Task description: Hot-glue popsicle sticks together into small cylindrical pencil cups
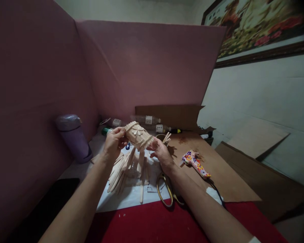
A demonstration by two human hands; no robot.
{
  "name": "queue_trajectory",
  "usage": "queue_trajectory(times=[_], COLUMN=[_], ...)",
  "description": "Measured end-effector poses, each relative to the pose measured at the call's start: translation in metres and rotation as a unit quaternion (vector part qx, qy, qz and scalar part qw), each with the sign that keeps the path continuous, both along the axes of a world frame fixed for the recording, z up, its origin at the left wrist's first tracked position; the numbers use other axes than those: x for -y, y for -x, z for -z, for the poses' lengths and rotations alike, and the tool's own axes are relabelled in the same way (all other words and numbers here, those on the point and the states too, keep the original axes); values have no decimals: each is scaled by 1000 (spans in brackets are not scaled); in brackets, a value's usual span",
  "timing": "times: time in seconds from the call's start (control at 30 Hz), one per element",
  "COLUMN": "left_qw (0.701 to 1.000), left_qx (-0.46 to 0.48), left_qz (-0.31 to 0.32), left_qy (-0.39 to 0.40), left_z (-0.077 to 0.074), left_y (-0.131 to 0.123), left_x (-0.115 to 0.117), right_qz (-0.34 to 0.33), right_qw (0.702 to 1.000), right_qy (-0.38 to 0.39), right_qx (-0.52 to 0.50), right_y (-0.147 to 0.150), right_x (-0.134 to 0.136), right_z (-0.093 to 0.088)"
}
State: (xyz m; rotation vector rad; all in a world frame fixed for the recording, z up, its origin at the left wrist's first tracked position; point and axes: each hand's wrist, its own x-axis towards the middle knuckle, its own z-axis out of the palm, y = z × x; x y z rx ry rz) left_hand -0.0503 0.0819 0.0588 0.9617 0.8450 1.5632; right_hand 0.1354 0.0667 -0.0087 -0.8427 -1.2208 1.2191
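— What is seen in the head view?

— A stick tube [138,135] is held up in the middle of the frame, tilted, with its left end higher. It is made of flat wooden sticks, is bound near each end by a pale cord, and has a small stick flower on its side.

— How is it gripped?

— The upper end is pinched by the left hand [114,140], with the fingers curled onto it. The lower end is held by the right hand [160,152], with the fingers closed at the rim. The tube is kept off the table.

— What is found below it?

— Loose sticks [121,170] are fanned on a white sheet [131,199] just under the hands. Scissors [167,192] are laid beside the right wrist, and a flowered glue gun [196,163] is rested on brown cardboard [225,182] at the right. A purple cup [72,136] is stood at the left, and bottles [148,119] are laid along the pink screen [147,67] behind.

— How is such a hold best managed?

— By judgement, the pressure is best kept at the ends, where the cords are, so that the wall is not bowed. The flower is better left untouched, since glued parts can be knocked off. The tube is best turned slowly between both hands.
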Motion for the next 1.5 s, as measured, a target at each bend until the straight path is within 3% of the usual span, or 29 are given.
queue_trajectory(times=[0.2,0.43,0.67,0.83,1.17,1.5], left_qw=[999,999,1000,999,1000,999], left_qx=[-20,-17,-15,-16,5,8], left_qz=[36,41,24,11,17,22], left_qy=[11,-28,-11,-29,-21,-22], left_z=[12,24,27,29,35,31], left_y=[-9,-11,-8,-10,-20,-30], left_x=[4,5,13,15,17,23], right_qz=[-55,32,106,177,272,303], right_qw=[997,999,985,950,845,784], right_qy=[35,-24,-102,-180,-342,-400], right_qx=[-27,14,93,185,307,365], right_y=[3,8,10,8,4,3], right_x=[11,12,11,14,15,17], right_z=[-7,-7,1,3,5,6])
